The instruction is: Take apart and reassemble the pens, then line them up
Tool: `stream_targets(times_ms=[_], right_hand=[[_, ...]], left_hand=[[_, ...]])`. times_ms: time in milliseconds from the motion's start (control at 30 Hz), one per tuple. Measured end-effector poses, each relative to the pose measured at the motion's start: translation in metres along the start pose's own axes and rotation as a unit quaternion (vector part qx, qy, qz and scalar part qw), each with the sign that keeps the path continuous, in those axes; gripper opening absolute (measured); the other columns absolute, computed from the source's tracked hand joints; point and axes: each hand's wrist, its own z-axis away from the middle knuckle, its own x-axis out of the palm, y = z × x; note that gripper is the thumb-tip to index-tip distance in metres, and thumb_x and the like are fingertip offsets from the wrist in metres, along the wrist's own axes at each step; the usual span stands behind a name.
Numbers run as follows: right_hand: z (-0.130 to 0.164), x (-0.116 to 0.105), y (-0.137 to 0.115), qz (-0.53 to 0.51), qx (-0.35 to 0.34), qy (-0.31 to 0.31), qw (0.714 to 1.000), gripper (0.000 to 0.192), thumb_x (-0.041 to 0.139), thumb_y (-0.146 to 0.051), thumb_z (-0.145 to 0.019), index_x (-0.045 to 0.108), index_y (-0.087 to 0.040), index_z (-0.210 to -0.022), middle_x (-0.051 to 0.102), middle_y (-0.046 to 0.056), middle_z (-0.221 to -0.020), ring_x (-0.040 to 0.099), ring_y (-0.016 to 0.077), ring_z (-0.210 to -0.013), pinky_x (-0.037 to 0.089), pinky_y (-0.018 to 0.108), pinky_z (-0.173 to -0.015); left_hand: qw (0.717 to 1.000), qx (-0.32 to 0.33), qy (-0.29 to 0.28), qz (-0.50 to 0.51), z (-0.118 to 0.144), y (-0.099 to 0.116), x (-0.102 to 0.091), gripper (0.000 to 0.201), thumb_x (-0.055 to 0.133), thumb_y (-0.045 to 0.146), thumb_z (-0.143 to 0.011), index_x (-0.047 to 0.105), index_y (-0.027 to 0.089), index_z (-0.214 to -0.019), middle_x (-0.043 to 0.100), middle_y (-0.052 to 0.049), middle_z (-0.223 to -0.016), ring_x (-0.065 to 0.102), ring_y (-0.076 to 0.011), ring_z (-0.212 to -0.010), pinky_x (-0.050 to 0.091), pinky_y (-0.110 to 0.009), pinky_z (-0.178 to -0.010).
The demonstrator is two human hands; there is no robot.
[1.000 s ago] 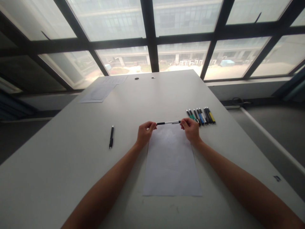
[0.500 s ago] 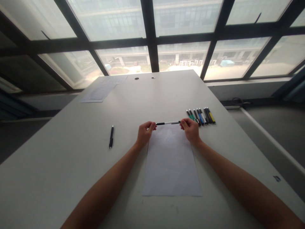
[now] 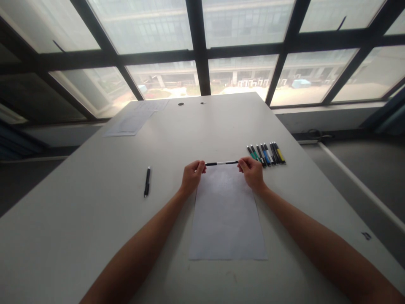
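Note:
A black and white pen (image 3: pixel 221 163) is stretched level between my two hands, over the far edge of a blank white sheet of paper (image 3: pixel 228 223). My left hand (image 3: pixel 192 174) pinches its left end, the tip hidden by thumb and fingers. At the other end my right hand (image 3: pixel 252 171) is closed on the pen with thumb and forefinger. Just beyond my right hand lies a row of several pens (image 3: pixel 266 154) with green, blue, white, black and yellow barrels. One black pen (image 3: pixel 147 182) rests by itself to the left of my left hand.
The white table (image 3: pixel 85 219) reaches to a row of dark-framed windows (image 3: pixel 198 55). Printed papers (image 3: pixel 128 123) lie at its far left corner. Two round holes are near the far edge. A small dark mark (image 3: pixel 366 236) is close to the right edge.
The pen appears slightly rolled between my fingers, its dark clip side showing more toward me. Both hands keep their grip in nearly the same place.

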Motion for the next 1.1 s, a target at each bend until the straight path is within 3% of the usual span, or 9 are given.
stream_targets(times_ms=[733, 967, 1033, 1100], right_hand=[[0.0006, -0.0002, -0.0006, -0.001, -0.015, -0.022, 1.000, 0.030, 0.061, -0.043, -0.091, 0.065, -0.018, -0.075, 0.061, -0.001, -0.060, 0.054, 0.0115, -0.054, 0.043, 0.024, -0.054], [0.0047, 0.0032, -0.0014, 0.006, -0.015, -0.083, 0.996, 0.025, 0.066, -0.040, -0.086, 0.072, -0.018, -0.098, 0.065, -0.001, -0.068, 0.059, 0.0126, -0.059, 0.048, 0.025, -0.058], [0.0045, 0.0031, -0.0014, 0.014, -0.016, -0.081, 0.996, 0.024, 0.067, -0.040, -0.085, 0.072, -0.018, -0.093, 0.064, -0.001, -0.065, 0.059, 0.0128, -0.058, 0.048, 0.026, -0.058], [0.0032, 0.0026, -0.0011, 0.007, -0.008, -0.067, 0.998, 0.023, 0.068, -0.040, -0.085, 0.072, -0.018, -0.088, 0.063, -0.001, -0.063, 0.058, 0.0127, -0.056, 0.047, 0.025, -0.056]], left_hand=[[0.999, 0.008, 0.009, -0.044, 0.0003, -0.0011, 0.0005, 0.054, 0.046, 0.054, -0.096, 0.055, 0.018, -0.057, 0.051, 0.000, -0.051, 0.046, -0.0121, -0.050, 0.034, -0.026, -0.051], [0.998, 0.015, 0.000, -0.061, 0.0017, 0.0011, 0.0017, 0.051, 0.048, 0.048, -0.096, 0.059, 0.018, -0.057, 0.054, 0.000, -0.052, 0.050, -0.0120, -0.052, 0.038, -0.025, -0.055], [0.999, 0.010, 0.001, -0.042, 0.0016, 0.0010, 0.0023, 0.049, 0.049, 0.049, -0.096, 0.064, 0.017, -0.063, 0.059, -0.001, -0.056, 0.054, -0.0129, -0.056, 0.041, -0.025, -0.058], [1.000, 0.012, -0.005, -0.015, 0.0012, 0.0005, 0.0029, 0.039, 0.053, 0.049, -0.095, 0.072, 0.018, -0.082, 0.066, -0.002, -0.066, 0.058, -0.0138, -0.062, 0.045, -0.025, -0.062]])
